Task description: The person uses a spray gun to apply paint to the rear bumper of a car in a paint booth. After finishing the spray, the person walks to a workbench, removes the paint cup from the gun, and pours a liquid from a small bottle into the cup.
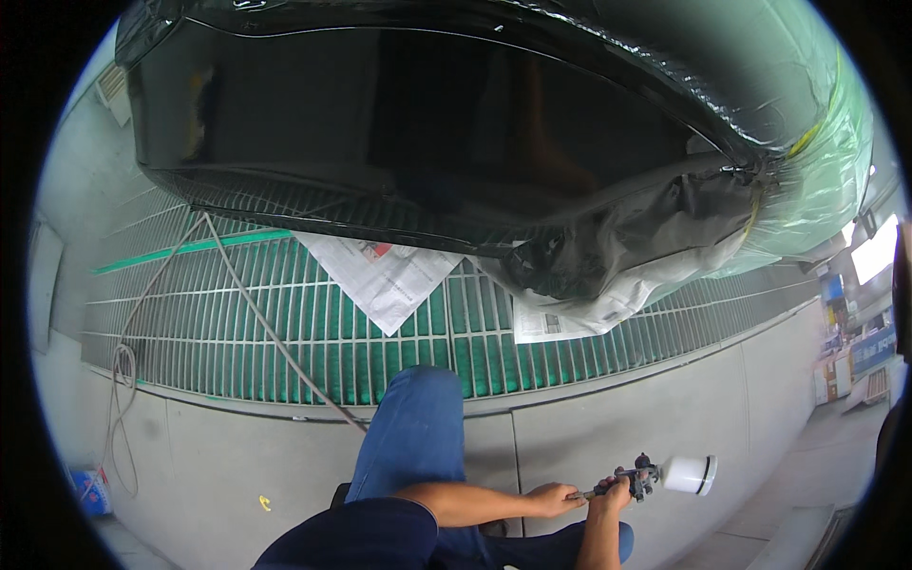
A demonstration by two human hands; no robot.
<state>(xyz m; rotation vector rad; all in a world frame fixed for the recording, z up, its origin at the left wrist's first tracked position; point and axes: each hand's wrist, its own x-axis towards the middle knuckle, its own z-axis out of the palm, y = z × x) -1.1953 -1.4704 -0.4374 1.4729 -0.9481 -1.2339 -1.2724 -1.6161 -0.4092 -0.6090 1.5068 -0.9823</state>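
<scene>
My right hand (pixel 612 496) grips the handle of a spray gun (pixel 642 477) with a white cup (pixel 690 474), held low at the lower right, cup pointing right. My left hand (pixel 551 499) touches the rear end of the gun, fingers pinched on a small fitting or the hose end there. Both forearms come in from the bottom edge, above my knee in blue trousers (pixel 413 427). A glossy black car body panel (pixel 408 123) fills the upper picture, well away from both hands.
Green plastic masking film (pixel 817 171) and newspaper sheets (pixel 385 275) cover parts of the car. A green metal floor grating (pixel 285 332) lies under it. A grey air hose (pixel 237 294) runs across the grating, coiling at the left. Grey concrete floor (pixel 665 399) surrounds me.
</scene>
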